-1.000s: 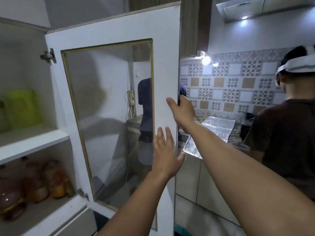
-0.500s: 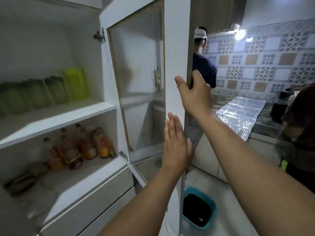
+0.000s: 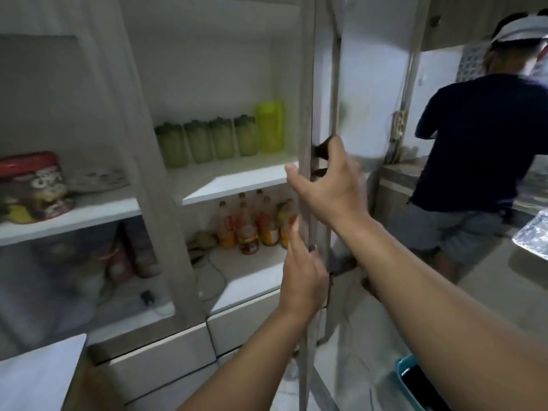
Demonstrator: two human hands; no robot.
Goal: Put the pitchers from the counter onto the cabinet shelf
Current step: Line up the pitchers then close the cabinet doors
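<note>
Several green pitchers (image 3: 204, 142) and one taller yellow-green pitcher (image 3: 269, 127) stand in a row on the upper cabinet shelf (image 3: 234, 182). The white cabinet door (image 3: 308, 114) is seen almost edge-on, blurred by motion. My right hand (image 3: 329, 188) grips the door's edge at shelf height, next to its dark handle. My left hand (image 3: 302, 274) lies flat against the door lower down, fingers straight, holding nothing.
Several sauce bottles (image 3: 255, 226) stand on the lower shelf. A red-lidded tin (image 3: 32, 188) sits behind the left glass door. Another person (image 3: 474, 161) stands at the counter to the right. A teal bin (image 3: 415, 384) is on the floor, foil tray (image 3: 533, 235) at the right.
The door has swung towards shut, from facing me to nearly edge-on, with both hands on it. My view has turned left, showing more of the shelves.
</note>
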